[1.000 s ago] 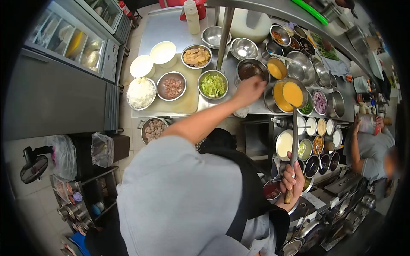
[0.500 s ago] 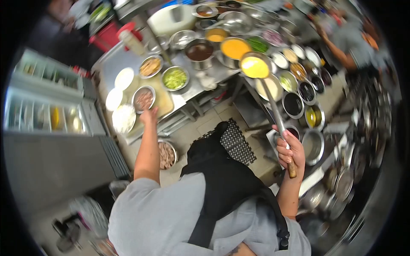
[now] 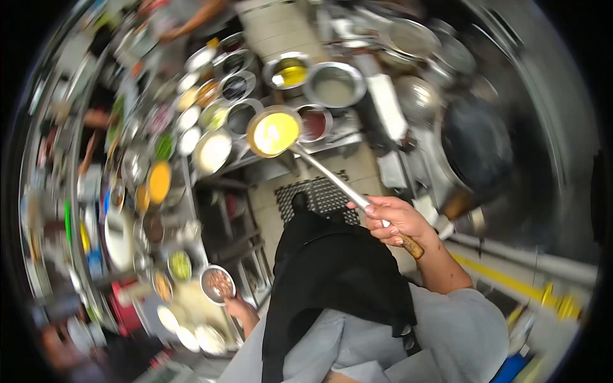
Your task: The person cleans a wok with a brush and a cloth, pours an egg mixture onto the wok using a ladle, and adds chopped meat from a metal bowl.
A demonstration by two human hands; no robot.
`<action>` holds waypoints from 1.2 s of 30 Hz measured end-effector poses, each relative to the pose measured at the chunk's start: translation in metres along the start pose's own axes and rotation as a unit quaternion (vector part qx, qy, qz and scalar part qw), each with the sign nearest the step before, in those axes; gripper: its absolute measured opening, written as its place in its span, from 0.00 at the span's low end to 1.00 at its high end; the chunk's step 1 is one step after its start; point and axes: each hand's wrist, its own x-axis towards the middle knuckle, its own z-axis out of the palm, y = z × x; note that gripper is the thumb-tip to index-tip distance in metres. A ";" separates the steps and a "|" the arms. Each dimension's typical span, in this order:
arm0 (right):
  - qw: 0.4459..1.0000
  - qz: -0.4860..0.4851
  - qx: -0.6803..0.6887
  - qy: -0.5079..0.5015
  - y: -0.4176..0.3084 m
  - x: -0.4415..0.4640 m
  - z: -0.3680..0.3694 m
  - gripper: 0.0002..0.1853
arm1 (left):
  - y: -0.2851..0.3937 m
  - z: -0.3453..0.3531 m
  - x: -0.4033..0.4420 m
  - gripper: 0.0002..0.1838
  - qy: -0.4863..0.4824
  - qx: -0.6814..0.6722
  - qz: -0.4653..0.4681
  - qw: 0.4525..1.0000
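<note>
My right hand (image 3: 399,220) is closed around the handle of a long metal ladle (image 3: 335,180) with a wooden end. The ladle's round bowl is full of bright yellow liquid and hangs over the front edge of the counter with the sauce pots. Lower left, my left hand (image 3: 240,310) grips the rim of a small metal bowl (image 3: 218,285) holding pinkish-brown meat pieces. That bowl is at the edge of a pale cutting board (image 3: 193,300); the fingers are partly hidden. Close by are a bowl of chopped green vegetable (image 3: 180,264) and white bowls (image 3: 209,339).
A dark wok (image 3: 476,143) sits on the stove at right. Several pots line the counter ahead, among them a pot of cloudy liquid (image 3: 335,86), yellow oil (image 3: 290,72) and red sauce (image 3: 313,122). A perforated black mat (image 3: 319,195) covers the floor. A co-worker's arm (image 3: 198,20) shows at upper left.
My view has swung right toward the stove, so the left counter now lies lower left. The ladle has come round with my right hand, still full. My left hand stays on the meat bowl.
</note>
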 end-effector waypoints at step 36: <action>0.504 -0.209 -0.122 0.829 -0.035 -0.025 -0.310 0.17 | -0.096 0.585 -0.328 0.09 -0.872 0.240 -0.111 0.411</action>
